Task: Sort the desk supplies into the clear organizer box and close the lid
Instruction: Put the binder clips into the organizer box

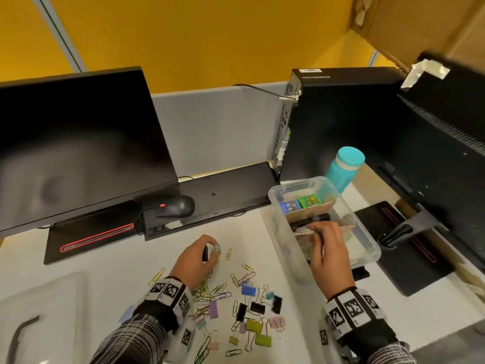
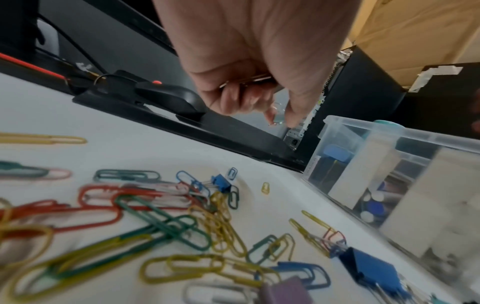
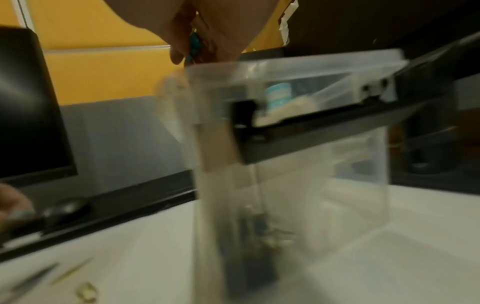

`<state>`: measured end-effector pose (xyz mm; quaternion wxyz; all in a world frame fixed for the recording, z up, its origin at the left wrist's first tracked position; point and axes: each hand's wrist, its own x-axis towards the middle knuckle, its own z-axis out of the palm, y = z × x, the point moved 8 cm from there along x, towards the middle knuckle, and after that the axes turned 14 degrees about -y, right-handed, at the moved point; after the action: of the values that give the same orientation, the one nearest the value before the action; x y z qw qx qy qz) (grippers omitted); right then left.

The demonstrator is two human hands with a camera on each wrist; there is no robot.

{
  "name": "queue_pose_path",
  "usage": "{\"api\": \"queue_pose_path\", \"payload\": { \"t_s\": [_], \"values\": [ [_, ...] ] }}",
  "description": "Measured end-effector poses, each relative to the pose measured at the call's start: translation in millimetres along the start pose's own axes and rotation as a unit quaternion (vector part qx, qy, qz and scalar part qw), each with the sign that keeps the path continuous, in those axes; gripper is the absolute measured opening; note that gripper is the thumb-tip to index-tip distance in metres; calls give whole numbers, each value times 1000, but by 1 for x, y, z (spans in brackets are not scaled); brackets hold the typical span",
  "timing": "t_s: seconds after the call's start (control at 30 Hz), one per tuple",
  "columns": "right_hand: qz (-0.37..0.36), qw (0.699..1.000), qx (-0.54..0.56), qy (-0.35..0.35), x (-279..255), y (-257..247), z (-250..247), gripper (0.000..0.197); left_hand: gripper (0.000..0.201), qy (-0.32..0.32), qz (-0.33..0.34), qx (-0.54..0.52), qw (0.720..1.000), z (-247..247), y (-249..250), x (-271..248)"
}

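The clear organizer box (image 1: 367, 243) stands open at the right, split by cardboard dividers, with a black marker (image 1: 312, 219) and green and blue little boxes (image 1: 309, 200) inside. My right hand (image 1: 325, 248) hovers over its near compartment and pinches a small teal clip (image 3: 194, 44); that view is blurred. My left hand (image 1: 204, 256) is just above the desk, left of the box. It pinches a pale teal binder clip (image 1: 217, 248) and holds a black one (image 1: 205, 254) in the palm. Coloured paper clips and binder clips (image 1: 249, 308) lie scattered near me.
The clear lid (image 1: 39, 311) lies at the near left. A monitor (image 1: 78, 148), a mouse (image 1: 175, 206) and a black keyboard (image 1: 223, 193) stand behind the clips. A teal bottle (image 1: 343, 166), a computer tower (image 1: 341, 114) and a second monitor stand (image 1: 409, 248) flank the box.
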<state>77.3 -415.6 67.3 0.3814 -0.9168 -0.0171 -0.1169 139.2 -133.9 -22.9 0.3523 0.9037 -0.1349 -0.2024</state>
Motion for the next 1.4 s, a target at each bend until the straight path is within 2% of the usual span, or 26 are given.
{"api": "queue_pose_path", "payload": {
  "t_s": [0.07, 0.13, 0.2, 0.27, 0.33, 0.43, 0.53, 0.67, 0.77, 0.87, 0.97, 1.07, 1.17, 1.23, 1.3, 1.4],
  "values": [
    [35, 996, -27, -75, -3, 17, 7, 14, 9, -5, 1, -7, 1000, 5, 5, -3],
    [23, 983, -51, -175, -6, 20, 19, 13, 9, -11, 4, -11, 1000, 13, 12, -5],
    [13, 975, -56, -215, -6, 15, 18, 20, 9, -16, 8, -5, 1000, 22, 19, -6],
    [29, 979, -48, -194, -3, 15, 3, 27, 9, -22, 10, 4, 1000, 31, 27, -8],
    [52, 987, -49, -144, 0, 24, -17, 28, 9, -31, 10, 18, 999, 40, 34, -10],
    [90, 987, -110, -77, 3, 54, -42, 32, 9, -56, 27, 22, 998, 50, 53, -14],
    [146, 968, -178, -105, -2, 83, -41, 48, 11, -72, 64, 9, 995, 53, 93, -14],
    [139, 963, -206, -109, -4, 89, -36, 51, 18, -67, 119, 61, 989, 52, 171, -3],
    [135, 963, -210, -102, -2, 91, -37, 58, 20, -85, 140, 175, 971, 69, 218, 18],
    [130, 962, -217, -106, -1, 93, -37, 60, 23, -145, 127, 289, 938, 101, 236, 44],
    [125, 964, -210, -109, 0, 94, -39, 58, 30, -188, 110, 312, 925, 119, 236, 59],
    [112, 968, -201, -104, 1, 95, -41, 54, 41, -211, 115, 248, 939, 115, 229, 58],
    [112, 968, -193, -111, 2, 96, -41, 52, 28, -136, 154, 122, 971, 76, 221, 43],
    [115, 966, -200, -120, 3, 97, -40, 53, 23, -78, 141, 68, 985, 47, 196, 29],
    [99, 965, -215, -113, 2, 88, -40, 51, 23, -47, 103, 59, 992, 30, 160, 13],
    [-30, 971, -219, -90, -4, 40, -31, 39, 18, -68, 41, 84, 993, 36, 106, -9]
  ]
}}
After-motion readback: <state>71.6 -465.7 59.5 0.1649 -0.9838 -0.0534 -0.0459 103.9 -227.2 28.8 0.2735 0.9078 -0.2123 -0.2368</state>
